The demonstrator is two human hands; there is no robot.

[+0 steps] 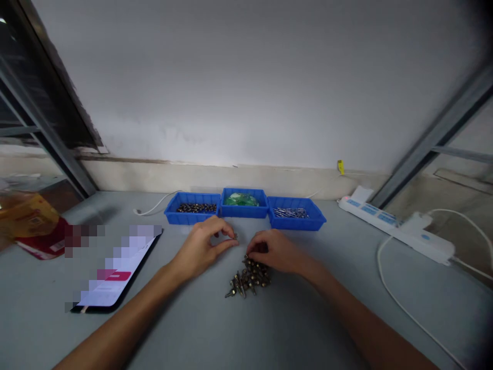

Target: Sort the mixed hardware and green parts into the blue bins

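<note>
A small metal piece [235,236] is pinched between the thumb and forefinger tips of the left hand [199,247]. The thumb and fingers of the right hand [275,251] are brought together at the upper edge of a pile of metal fittings [252,278]; whether one is gripped there cannot be told. The pile is spread just below the right fingertips, to the right of and nearer the wearer than the left fingertips. Beyond the left hand, a blue tray [192,220] is filled with similar dark, brassy pieces. Beyond the gap between the hands, a second tray [246,211] is occupied by something green. Beyond the right hand, silvery pins [290,212] are held in a third tray [298,225]. A lit tablet [111,288] is placed left of the left hand.
</note>
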